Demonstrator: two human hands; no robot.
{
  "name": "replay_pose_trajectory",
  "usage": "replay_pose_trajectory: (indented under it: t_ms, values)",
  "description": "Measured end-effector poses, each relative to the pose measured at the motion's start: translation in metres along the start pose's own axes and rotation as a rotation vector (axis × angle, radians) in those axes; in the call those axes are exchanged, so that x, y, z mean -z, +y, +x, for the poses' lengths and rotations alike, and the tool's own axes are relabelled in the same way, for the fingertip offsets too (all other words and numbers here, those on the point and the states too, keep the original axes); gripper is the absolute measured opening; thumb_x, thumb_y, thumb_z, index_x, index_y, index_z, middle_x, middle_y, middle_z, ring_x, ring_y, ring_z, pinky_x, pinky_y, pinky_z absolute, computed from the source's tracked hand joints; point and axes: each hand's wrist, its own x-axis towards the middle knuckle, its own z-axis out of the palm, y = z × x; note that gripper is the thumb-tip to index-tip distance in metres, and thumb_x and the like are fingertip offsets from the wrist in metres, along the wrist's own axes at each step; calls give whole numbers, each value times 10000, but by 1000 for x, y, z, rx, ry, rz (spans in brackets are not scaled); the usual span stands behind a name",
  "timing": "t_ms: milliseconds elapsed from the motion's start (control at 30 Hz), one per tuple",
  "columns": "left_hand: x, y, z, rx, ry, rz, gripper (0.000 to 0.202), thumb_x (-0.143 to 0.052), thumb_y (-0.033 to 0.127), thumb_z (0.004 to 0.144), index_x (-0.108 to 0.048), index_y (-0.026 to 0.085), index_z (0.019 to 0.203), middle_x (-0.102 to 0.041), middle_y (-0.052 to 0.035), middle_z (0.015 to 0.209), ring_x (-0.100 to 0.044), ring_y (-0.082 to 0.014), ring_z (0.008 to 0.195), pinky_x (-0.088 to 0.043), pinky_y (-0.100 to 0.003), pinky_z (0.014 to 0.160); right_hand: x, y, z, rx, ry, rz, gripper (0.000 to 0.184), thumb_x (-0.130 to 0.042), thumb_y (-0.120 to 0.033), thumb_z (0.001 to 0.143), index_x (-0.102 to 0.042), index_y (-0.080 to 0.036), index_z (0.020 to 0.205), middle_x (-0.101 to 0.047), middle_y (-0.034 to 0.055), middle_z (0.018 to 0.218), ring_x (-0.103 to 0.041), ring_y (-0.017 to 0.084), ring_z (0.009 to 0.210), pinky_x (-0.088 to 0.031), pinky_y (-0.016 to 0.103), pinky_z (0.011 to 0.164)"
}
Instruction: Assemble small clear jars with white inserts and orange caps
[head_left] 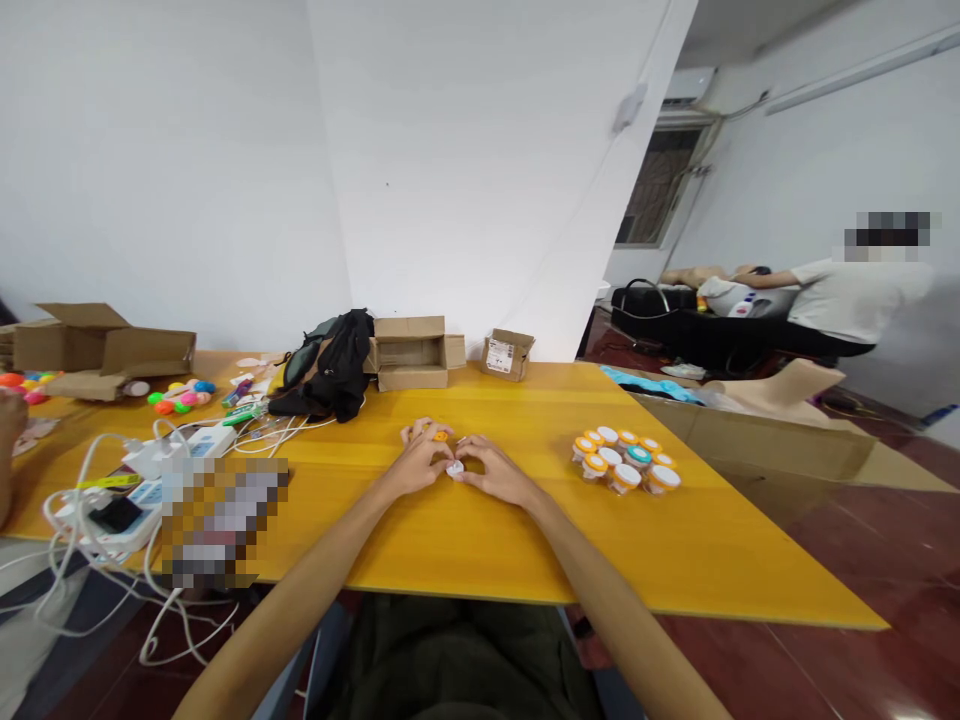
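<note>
Over the middle of the yellow table, my left hand [421, 462] and my right hand [493, 472] meet, fingers curled inward. A small whitish round piece [454, 467] is pinched between the thumbs and fingers of both hands; its exact kind is too small to tell. By the fingers of my left hand shows a bit of an orange ring-like piece [441, 436], partly hidden. To the right of my hands stands a cluster of several small clear jars [625, 480], their lids white with orange rims, one lid teal [638, 455].
Open cardboard boxes [412, 377] and a black backpack [341, 370] line the table's back. At left lie a power strip [142, 490], tangled white cables, a pixelated object [229, 520] and bright balls [180, 397]. Another person [847, 290] sits at far right; someone's arm [7, 440] shows at far left.
</note>
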Motion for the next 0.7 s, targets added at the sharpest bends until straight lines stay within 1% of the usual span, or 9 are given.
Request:
replay_pose_trajectory:
  t_ms: [267,467,600,700]
  values:
    - [0,1,0,-9,11,10,145,-630,189,815,-740,257,751,-598,-26,1253,-375,-296,1227,-271,-477,969,-1,0,0,2,13,1,130,-725,-193,782,-678,-232,896,-652,38,991,-610,215,985,-465,367,917]
    - [0,1,0,-4,3,11,131,-635,184,808,-729,246,742,-595,-32,1255,-376,-300,1234,-264,-482,969,-1,0,0,2,10,11,123,-723,-198,786,-679,-227,897,-648,40,999,-606,215,993,-453,368,929]
    - [-1,0,0,-6,13,1,94,-641,216,812,-716,257,774,-594,-27,1262,-363,-299,1245,-264,-479,971,-2,2,0,-8,5,22,138,-733,-203,775,-683,-229,901,-642,42,1012,-603,216,996,-454,369,927]
    - [1,-3,1,20,62,-8,104,-631,200,804,-699,268,843,-601,-23,1254,-376,-287,1228,-278,-464,967,-3,4,0,-12,9,21,145,-725,-194,773,-681,-231,907,-643,42,1016,-602,217,995,-457,374,923]
